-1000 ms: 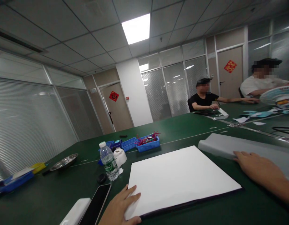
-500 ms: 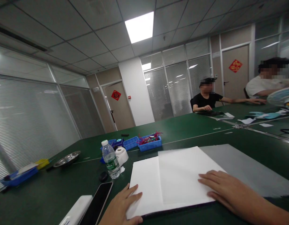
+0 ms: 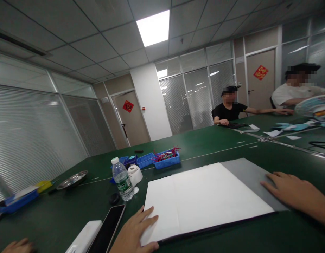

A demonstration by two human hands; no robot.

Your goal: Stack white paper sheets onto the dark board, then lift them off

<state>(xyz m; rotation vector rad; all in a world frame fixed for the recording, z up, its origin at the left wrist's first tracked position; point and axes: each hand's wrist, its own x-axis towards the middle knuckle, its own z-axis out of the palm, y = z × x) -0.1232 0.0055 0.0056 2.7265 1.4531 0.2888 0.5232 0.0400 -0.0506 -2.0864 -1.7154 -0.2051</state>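
The left hand (image 3: 137, 233) lies flat on the near left corner of the white board (image 3: 204, 196), its fingers (image 3: 148, 219) spread and straight, pressing down rather than gripping anything. The right hand (image 3: 294, 193) rests palm down on the grey sheet (image 3: 250, 175), which sits on the board's right side and reaches past its right edge; these fingers are also stretched out flat and hold nothing. The board lies flat on the green worktop (image 3: 217, 147) near its front edge, with a dark underside showing along its near rim.

Just left of the left hand, a black smartphone (image 3: 108, 230) lies face up beside a white oblong case (image 3: 85, 240) at the front edge of the worktop. Behind them a small black round cap (image 3: 114, 199) lies next to an upright plastic water bottle (image 3: 122, 180), and a white domed device (image 3: 134, 175) stands touching or just beside the bottle. Farther back, blue plastic trays (image 3: 157, 161) stand in a row, one of them filled with red and mixed small parts. A metal dish (image 3: 72, 180) lies toward the left edge. At the front left corner another hand (image 3: 17, 246) shows partly. Along the far right side two people sit with their arms on the worktop, near a fan (image 3: 314, 107).
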